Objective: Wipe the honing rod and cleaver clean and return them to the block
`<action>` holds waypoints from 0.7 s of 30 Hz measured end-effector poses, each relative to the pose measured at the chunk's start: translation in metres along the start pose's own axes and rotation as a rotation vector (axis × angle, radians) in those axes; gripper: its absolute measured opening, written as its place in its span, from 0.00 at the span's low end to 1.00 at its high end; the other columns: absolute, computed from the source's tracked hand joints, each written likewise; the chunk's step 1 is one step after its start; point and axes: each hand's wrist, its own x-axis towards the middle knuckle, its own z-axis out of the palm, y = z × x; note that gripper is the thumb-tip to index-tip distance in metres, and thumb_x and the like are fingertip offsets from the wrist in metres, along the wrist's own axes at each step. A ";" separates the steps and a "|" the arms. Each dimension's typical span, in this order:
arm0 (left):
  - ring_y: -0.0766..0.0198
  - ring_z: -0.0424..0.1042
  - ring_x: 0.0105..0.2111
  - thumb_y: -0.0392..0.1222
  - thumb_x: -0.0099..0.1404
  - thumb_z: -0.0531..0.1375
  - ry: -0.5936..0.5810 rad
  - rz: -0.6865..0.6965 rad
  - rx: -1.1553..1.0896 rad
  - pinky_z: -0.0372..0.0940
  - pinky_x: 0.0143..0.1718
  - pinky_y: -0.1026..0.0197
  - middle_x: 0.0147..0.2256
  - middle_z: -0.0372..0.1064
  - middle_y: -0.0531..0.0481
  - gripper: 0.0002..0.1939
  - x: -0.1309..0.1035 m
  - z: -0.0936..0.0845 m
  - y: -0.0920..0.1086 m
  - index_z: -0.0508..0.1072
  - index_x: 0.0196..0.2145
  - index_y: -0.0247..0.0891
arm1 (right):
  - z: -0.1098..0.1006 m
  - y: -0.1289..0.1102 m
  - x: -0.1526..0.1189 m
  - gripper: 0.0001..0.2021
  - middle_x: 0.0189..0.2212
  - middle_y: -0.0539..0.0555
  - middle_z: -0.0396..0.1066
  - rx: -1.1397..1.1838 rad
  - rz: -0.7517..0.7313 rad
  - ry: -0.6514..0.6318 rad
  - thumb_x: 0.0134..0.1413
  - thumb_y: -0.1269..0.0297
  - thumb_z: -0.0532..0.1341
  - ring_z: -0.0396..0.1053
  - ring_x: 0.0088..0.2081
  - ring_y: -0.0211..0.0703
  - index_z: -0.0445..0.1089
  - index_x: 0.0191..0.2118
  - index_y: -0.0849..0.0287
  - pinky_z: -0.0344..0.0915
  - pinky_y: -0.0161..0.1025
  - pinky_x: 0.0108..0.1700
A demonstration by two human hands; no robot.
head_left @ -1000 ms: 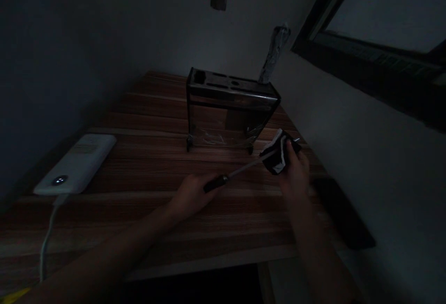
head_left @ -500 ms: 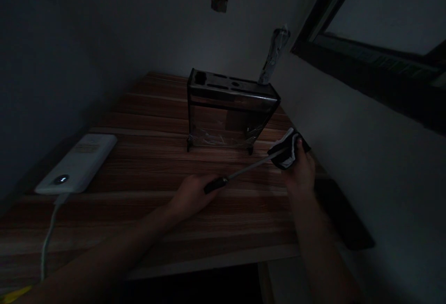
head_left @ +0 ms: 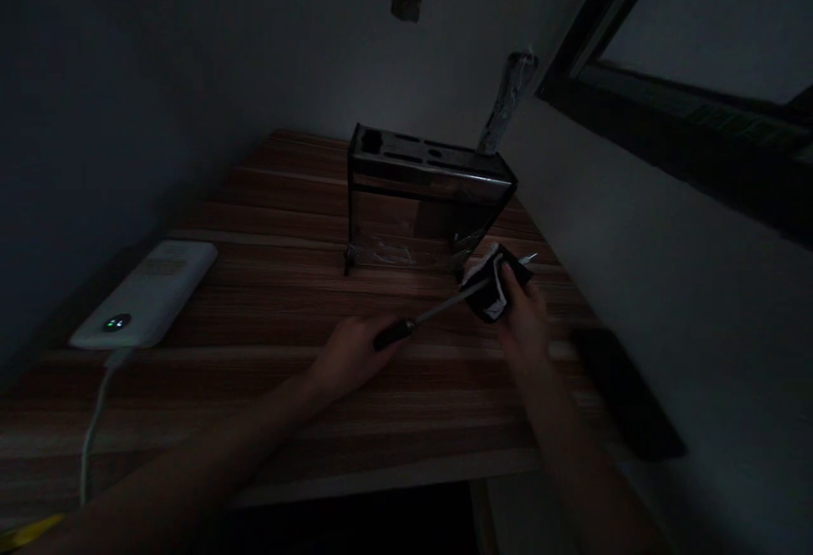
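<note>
My left hand (head_left: 356, 356) is closed round the black handle of a long thin metal rod (head_left: 445, 305), which looks like a sharpening steel or narrow blade. Around the rod's far part is a black and white cloth (head_left: 489, 288), pinched in my right hand (head_left: 526, 309). The rod's pale tip shows beyond the cloth. Behind both hands, a knife rack (head_left: 432, 163) with a metal top and clear front stands on the wood-patterned table (head_left: 279, 284). A handle wrapped in plastic (head_left: 506, 106) sticks up from the rack's right end.
A white power bank (head_left: 149, 292) with a pale cable (head_left: 92, 441) lies at the left. Near the right wall is a dark flat object (head_left: 628, 394). A dark frame (head_left: 666, 135) crosses the right wall. Something yellow (head_left: 29, 531) shows at the lower left.
My right hand and the cloth have moved left along the rod towards its handle, uncovering the tip. My left hand has barely moved. Small lights now show on the power bank.
</note>
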 end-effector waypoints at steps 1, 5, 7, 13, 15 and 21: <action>0.63 0.73 0.35 0.43 0.60 0.55 0.006 -0.001 0.001 0.65 0.35 0.66 0.37 0.74 0.53 0.12 0.000 0.000 0.000 0.71 0.41 0.42 | 0.001 0.002 -0.002 0.13 0.30 0.48 0.75 -0.005 0.018 -0.017 0.34 0.63 0.68 0.72 0.30 0.38 0.73 0.32 0.58 0.70 0.36 0.34; 0.63 0.73 0.34 0.43 0.60 0.55 0.019 -0.010 0.011 0.65 0.33 0.66 0.36 0.74 0.53 0.12 0.000 0.002 -0.002 0.71 0.41 0.43 | 0.005 0.011 -0.009 0.14 0.30 0.48 0.75 -0.023 0.070 -0.080 0.33 0.65 0.69 0.72 0.30 0.37 0.73 0.32 0.58 0.70 0.36 0.36; 0.63 0.73 0.34 0.44 0.60 0.55 0.020 -0.012 0.010 0.65 0.34 0.66 0.36 0.74 0.53 0.12 0.000 0.002 -0.002 0.71 0.42 0.43 | 0.006 0.016 -0.012 0.14 0.30 0.48 0.75 -0.038 0.081 -0.117 0.33 0.65 0.69 0.72 0.31 0.37 0.73 0.33 0.57 0.70 0.36 0.36; 0.63 0.73 0.33 0.42 0.60 0.55 0.019 -0.030 0.024 0.65 0.34 0.66 0.35 0.74 0.52 0.11 0.001 0.000 -0.001 0.72 0.40 0.41 | 0.007 0.031 -0.022 0.14 0.30 0.48 0.74 -0.140 0.091 -0.202 0.32 0.64 0.69 0.71 0.31 0.38 0.72 0.32 0.58 0.68 0.36 0.36; 0.62 0.73 0.34 0.42 0.60 0.55 0.010 -0.033 0.032 0.64 0.34 0.65 0.36 0.74 0.51 0.11 0.002 0.000 -0.001 0.71 0.41 0.41 | 0.008 0.035 -0.028 0.14 0.30 0.48 0.74 -0.181 0.084 -0.226 0.32 0.64 0.69 0.71 0.31 0.38 0.72 0.32 0.59 0.68 0.35 0.36; 0.63 0.73 0.32 0.40 0.59 0.55 -0.011 -0.020 0.066 0.64 0.33 0.66 0.34 0.74 0.52 0.10 0.001 0.000 -0.002 0.71 0.38 0.41 | 0.012 0.047 -0.047 0.15 0.29 0.49 0.74 -0.310 0.111 -0.334 0.32 0.64 0.69 0.70 0.30 0.37 0.71 0.32 0.59 0.66 0.34 0.33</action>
